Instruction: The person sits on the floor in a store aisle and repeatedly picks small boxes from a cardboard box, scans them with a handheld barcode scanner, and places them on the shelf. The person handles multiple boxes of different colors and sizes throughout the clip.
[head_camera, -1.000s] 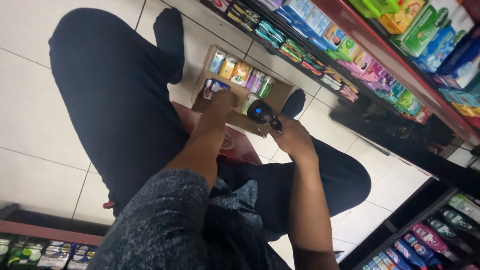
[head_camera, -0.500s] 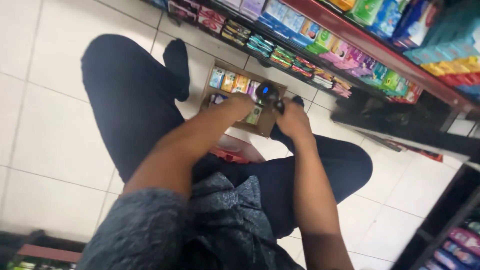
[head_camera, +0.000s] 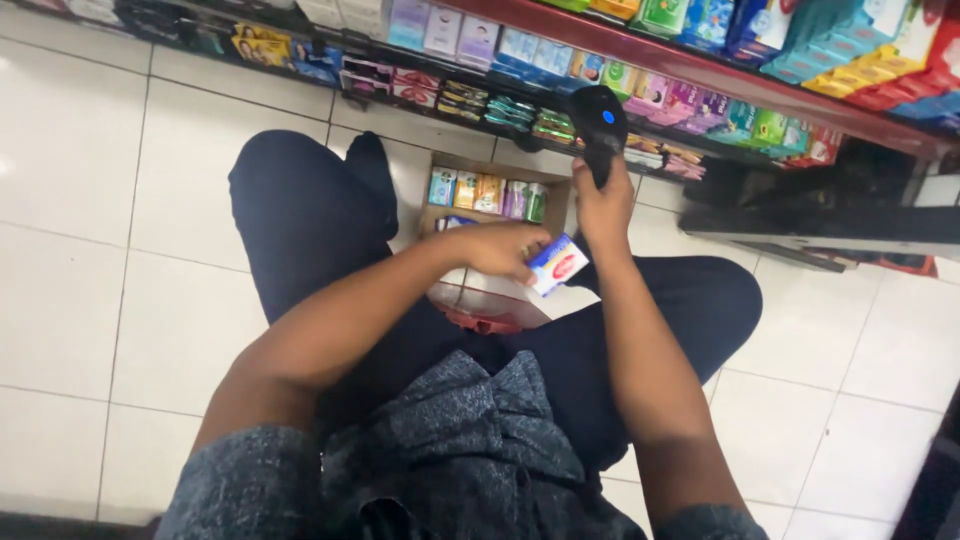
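Lifted from the carton (head_camera: 490, 172) since the earlier frames, a small white, blue and red box (head_camera: 557, 264) now sits pinched in the left hand (head_camera: 503, 248), just below the right hand (head_camera: 603, 205), which is clamped on a black scanner (head_camera: 598, 124) raised toward twelve o'clock. One box looks pulled for scanning; a row of glossy packs remains in the cardboard carton at eleven o'clock. Shelves (head_camera: 700, 75) of bright cartons run across the top over pale tile.
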